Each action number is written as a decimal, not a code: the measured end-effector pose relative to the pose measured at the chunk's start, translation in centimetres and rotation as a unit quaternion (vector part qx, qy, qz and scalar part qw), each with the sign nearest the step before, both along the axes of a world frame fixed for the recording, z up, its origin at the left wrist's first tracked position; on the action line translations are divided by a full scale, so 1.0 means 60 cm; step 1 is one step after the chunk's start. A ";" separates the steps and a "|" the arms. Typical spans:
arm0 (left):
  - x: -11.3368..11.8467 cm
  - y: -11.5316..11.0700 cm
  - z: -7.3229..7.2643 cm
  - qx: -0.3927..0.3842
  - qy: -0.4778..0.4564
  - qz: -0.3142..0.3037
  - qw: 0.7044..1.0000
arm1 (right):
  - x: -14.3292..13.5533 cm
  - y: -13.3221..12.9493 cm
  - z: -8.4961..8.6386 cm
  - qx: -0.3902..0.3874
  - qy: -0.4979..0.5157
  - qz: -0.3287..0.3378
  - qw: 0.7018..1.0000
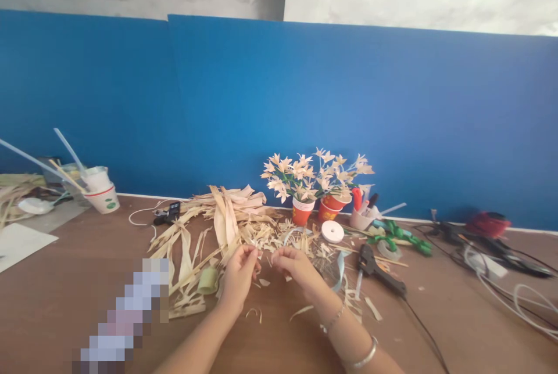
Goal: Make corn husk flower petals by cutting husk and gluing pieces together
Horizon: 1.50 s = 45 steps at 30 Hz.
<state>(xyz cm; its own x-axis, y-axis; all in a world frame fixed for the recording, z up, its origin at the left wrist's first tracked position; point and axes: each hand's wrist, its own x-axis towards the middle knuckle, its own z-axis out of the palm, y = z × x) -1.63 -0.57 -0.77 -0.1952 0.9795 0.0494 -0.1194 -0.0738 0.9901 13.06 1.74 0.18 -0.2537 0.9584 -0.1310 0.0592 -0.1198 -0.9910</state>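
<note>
Holding both hands close together over the table [279, 342], just in front of a heap of dried husks [226, 217]. With the left hand [240, 272], bringing thumb and fingertips together in a narrow pinch; with the right hand [300, 270], curling fingers in toward the thumb, nearly facing the left. Cannot tell in either case whether empty or gripping a thin piece. Between and behind the fingers, lying loose on the table: small husk scraps [264, 282].

Behind the right hand, standing upright: a nested stack of orange-red paper cups [302, 214], with pale star-shaped flowers [296, 173] on green stems rising from the top. Just to the right, more printed cups [328, 210], also below pale blooms. Beside these, a white tool cup [360, 220], with a red handle [357, 198] and other slim tools sticking up. Far left, leaning slightly, a white cup with green print [105, 201], with another pale container set into the mouth and long sticks [70, 150] jutting out.

Nearer the hands: a green roll [208, 281] left of the left hand, a white spool [332, 232] before the cups, and a black glue gun [380, 272] to the right.
</note>
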 end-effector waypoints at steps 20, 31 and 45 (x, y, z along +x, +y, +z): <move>0.010 -0.007 0.013 -0.041 -0.145 -0.037 0.988 | 0.023 -0.007 0.037 0.167 -0.422 -0.016 0.891; 0.005 0.001 -0.001 -0.009 -0.094 -0.007 0.996 | 0.060 -0.011 0.057 0.060 -0.638 0.016 0.767; -0.017 0.005 0.021 -0.041 -0.110 -0.109 0.987 | 0.202 0.012 0.091 0.016 -0.408 0.146 0.901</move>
